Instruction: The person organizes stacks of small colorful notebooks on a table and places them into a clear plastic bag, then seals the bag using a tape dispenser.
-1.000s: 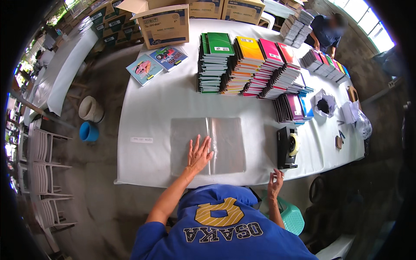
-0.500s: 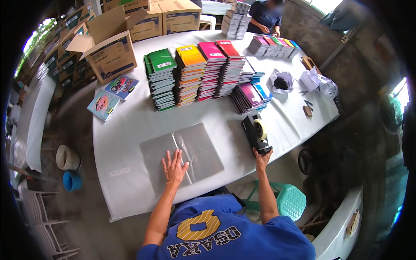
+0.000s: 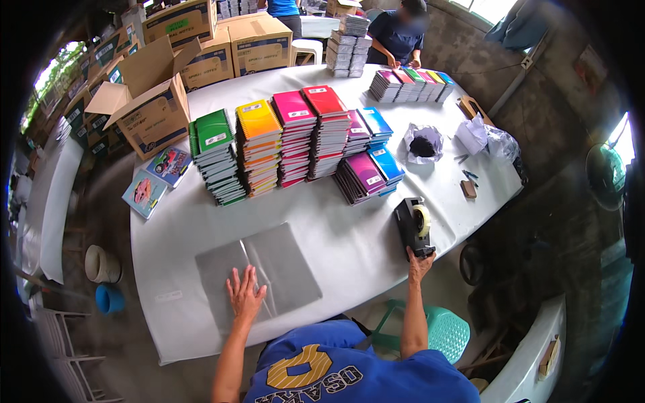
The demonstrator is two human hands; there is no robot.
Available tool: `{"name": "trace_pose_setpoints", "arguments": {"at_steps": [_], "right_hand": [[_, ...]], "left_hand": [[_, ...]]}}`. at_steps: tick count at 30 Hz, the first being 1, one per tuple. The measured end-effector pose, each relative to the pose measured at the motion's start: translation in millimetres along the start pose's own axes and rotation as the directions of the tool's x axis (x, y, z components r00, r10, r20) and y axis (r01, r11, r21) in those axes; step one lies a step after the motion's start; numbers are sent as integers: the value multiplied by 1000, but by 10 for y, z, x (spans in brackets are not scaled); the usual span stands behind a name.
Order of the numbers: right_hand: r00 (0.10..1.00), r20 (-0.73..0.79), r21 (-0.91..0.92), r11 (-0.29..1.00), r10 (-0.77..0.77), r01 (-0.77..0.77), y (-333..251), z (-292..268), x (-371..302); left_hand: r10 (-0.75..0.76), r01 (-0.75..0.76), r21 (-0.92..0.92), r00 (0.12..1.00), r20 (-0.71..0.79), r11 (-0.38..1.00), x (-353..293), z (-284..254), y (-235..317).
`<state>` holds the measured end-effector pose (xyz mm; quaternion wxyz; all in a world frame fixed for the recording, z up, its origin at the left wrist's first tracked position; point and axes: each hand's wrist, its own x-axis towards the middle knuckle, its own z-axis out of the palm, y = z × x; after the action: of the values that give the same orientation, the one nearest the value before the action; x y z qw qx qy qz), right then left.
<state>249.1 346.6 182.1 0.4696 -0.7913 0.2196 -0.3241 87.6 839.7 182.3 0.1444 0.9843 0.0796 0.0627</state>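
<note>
My left hand (image 3: 246, 293) lies flat, fingers spread, on a clear plastic sheet (image 3: 290, 265) with a bright crease down its middle. My right hand (image 3: 420, 264) grips the near end of a black tape dispenser (image 3: 405, 225) holding a roll of pale tape (image 3: 421, 220). The dispenser rests by the table's right edge. Beyond the sheet rise tall stacks of spiral notebooks: green (image 3: 214, 138), yellow (image 3: 258, 119), pink (image 3: 294, 107) and red (image 3: 324, 101). Lower piles of purple notebooks (image 3: 363, 174) and blue notebooks (image 3: 386, 163) stand beside them.
An open carton (image 3: 151, 124) and two picture-covered books (image 3: 144, 193) are at the left. A bag with dark contents (image 3: 423, 144), crumpled plastic (image 3: 500, 138) and a brown block (image 3: 468, 189) lie at right. A person (image 3: 398, 37) works across the table. A green stool (image 3: 449, 334) stands below.
The tape dispenser has shifted right, away from the purple notebooks, with my right hand on it. My left hand stays on the plastic sheet. The whole view has shifted, showing more of the background.
</note>
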Motion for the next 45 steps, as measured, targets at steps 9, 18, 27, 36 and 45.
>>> {"name": "trace_pose_setpoints", "arguments": {"at_steps": [9,18,27,36,45], "right_hand": [[898,347,-606,795,269,-4,-246,-365,604],[636,677,278,929,-371,245,-1289,943,-130],[-91,814,461,542,-574,703,-1673,2459,-1706],[-94,852,370,467,-515,803,-1453,1883,-1540],[322,622,339,616,-714,712,-1840,1648,-318]], "left_hand": [[-33,32,21,997,74,999,47,-29,-50],[-173,182,109,981,-90,977,757,-364,-282],[-179,178,29,980,91,984,890,-153,-574],[-109,117,24,970,-215,993,536,48,-118],[-107,118,99,989,-106,988,576,-52,-172]]}}
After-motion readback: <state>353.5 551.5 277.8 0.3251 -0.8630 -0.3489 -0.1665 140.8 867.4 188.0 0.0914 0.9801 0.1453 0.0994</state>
